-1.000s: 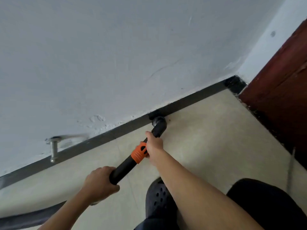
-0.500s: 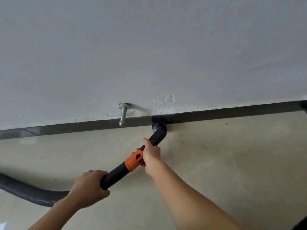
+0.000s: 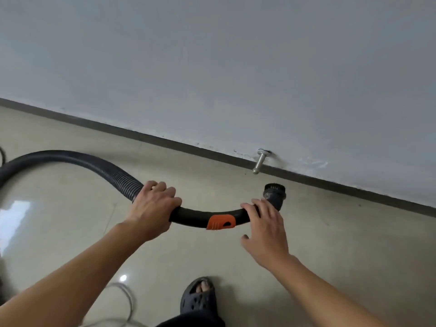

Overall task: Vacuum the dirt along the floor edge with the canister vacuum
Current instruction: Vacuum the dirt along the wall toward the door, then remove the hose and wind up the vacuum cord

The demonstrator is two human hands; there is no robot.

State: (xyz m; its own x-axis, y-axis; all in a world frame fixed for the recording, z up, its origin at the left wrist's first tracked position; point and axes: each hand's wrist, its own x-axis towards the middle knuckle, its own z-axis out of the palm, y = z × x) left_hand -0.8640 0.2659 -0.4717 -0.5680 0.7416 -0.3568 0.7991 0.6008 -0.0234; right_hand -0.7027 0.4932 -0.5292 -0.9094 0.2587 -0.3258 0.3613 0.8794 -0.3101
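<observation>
Left hand [image 3: 153,205] clasps the wand [image 3: 195,219] while the right hand [image 3: 265,230] rests loose-fingered on it, probably to steer the brush nozzle [image 3: 274,193] toward the baseboard [image 3: 165,141].

No lettering, brand, number or sign can be read on the vacuum hose [image 3: 99,168], its orange slider [image 3: 220,221], the wall [image 3: 212,67] or the floor [image 3: 330,244].

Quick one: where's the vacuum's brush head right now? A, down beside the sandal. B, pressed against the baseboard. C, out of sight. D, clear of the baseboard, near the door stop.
D: a strip of floor shows between the brush head and the baseboard, with the door stop just up and left of it.
</observation>
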